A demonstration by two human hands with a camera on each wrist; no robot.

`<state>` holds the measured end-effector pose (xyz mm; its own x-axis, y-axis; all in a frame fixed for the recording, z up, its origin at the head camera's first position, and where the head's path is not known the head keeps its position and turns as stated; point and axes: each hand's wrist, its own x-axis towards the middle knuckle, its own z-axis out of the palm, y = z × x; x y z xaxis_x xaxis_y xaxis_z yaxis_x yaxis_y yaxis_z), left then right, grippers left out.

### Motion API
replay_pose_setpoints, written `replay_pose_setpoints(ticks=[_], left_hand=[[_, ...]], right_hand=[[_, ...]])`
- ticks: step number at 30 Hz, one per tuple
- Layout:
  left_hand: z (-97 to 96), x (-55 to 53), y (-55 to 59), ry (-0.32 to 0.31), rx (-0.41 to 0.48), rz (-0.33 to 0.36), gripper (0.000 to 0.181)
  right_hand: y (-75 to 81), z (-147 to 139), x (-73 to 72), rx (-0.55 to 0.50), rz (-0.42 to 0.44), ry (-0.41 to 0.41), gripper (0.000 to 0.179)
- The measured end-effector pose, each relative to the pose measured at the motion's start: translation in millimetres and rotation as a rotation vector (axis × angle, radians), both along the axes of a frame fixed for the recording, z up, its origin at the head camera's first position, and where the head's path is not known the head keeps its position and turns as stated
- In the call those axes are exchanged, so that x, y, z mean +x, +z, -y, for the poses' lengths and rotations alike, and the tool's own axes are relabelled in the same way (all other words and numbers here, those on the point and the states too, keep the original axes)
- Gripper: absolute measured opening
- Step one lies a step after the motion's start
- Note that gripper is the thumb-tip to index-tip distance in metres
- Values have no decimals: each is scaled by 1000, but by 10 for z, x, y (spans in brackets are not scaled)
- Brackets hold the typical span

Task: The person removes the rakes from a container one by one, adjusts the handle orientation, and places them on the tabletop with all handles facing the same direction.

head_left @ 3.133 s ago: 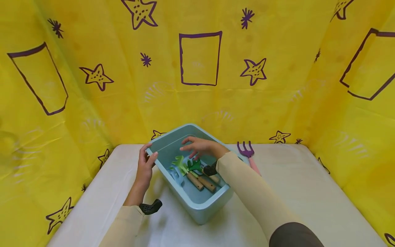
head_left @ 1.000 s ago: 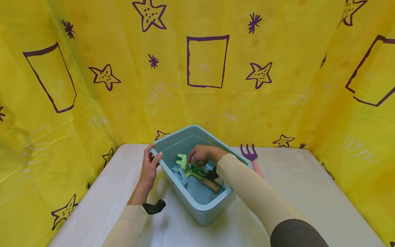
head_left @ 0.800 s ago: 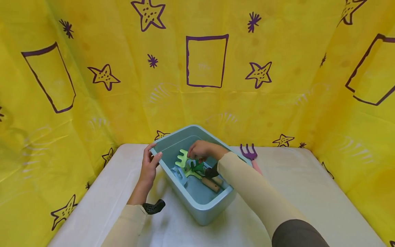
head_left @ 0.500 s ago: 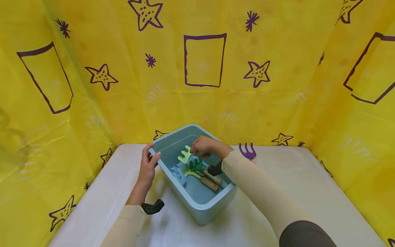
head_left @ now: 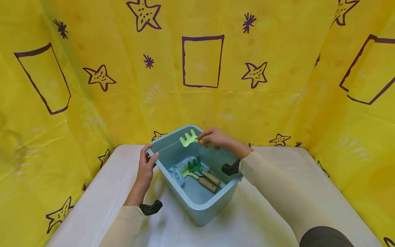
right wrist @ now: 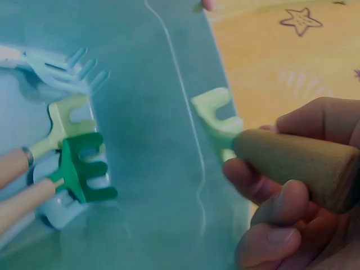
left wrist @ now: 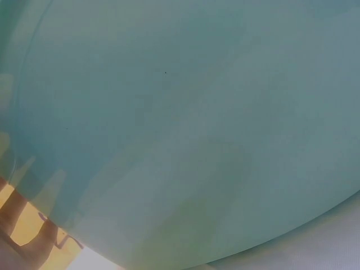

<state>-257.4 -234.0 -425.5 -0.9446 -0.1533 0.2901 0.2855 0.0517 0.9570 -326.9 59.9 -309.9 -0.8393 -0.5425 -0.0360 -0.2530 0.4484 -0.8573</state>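
My left hand (head_left: 145, 169) grips the left rim of a pale blue plastic bin (head_left: 197, 206), thumb and fingers on either side of it. In the left wrist view the bin wall (left wrist: 185, 140) fills most of the picture. Above the bin's far right side, my right hand (head_left: 217, 138) holds a light green hand rake (head_left: 189, 138) by its wooden handle (right wrist: 292, 160), tines pointing left. On the bin floor lie a dark green hand rake (head_left: 194, 165), another light green one (head_left: 188, 172) and a light blue fork (right wrist: 62, 70).
The bin stands at an angle on a white-covered table (head_left: 277, 192). Yellow patterned cloth (head_left: 197, 103) rises behind and at both sides. A light blue piece (head_left: 177, 175) leans inside the bin's left wall. The purple fork is almost hidden behind the right forearm.
My right hand reached among the tools, took the light green hand rake and raised it up and rightward above the bin. The forearm now covers the purple fork. My left hand keeps its grip.
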Motion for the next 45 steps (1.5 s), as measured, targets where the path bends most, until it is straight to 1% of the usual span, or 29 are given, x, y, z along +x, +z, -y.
replay_pose_setpoints(ticks=[2,6,9,12,16,23,27,31,33,37,38,40,42,44,45], left_hand=[[1,-2,-6,2,-6,4,50],[2,1,2,7,-16,9,51],[0,7,12,16,-25,18,50],[-4,8,15,16,-30,22,51],[-8,4,14,10,-30,22,52],[-12,8,20,6,-29,17,52],[-10,16,23,2,-20,17,52],[-1,19,20,-7,-13,30,53],[-3,32,40,-15,-10,38,53],[-63,155,200,-26,-17,53,55],[-68,160,207,-24,-19,55,55],[-95,205,267,-24,-22,54,55],[-94,201,264,-25,-19,48,55],[-69,152,205,-22,-13,45,55],[-65,150,203,-23,-12,41,54]], right_hand=[[28,-91,15,-17,-25,-33,36],[56,-258,47,-13,-81,-104,35],[31,-370,77,-28,-101,-148,34],[-20,-489,106,-73,-111,-188,34],[-50,-648,161,-130,-125,-241,34],[-88,-946,214,-158,-89,-302,34],[-124,-1085,252,-147,-85,-345,35],[-186,-1220,286,-128,-84,-388,35],[-222,-1291,301,-122,-79,-406,36],[-302,-1438,337,-105,-76,-427,37],[-331,-1473,346,-99,-77,-436,38],[-395,-1541,370,-91,-80,-449,38],[-480,-1598,386,-76,-95,-474,38],[-582,-1645,401,-52,-112,-503,38],[-633,-1665,409,-39,-118,-521,38]])
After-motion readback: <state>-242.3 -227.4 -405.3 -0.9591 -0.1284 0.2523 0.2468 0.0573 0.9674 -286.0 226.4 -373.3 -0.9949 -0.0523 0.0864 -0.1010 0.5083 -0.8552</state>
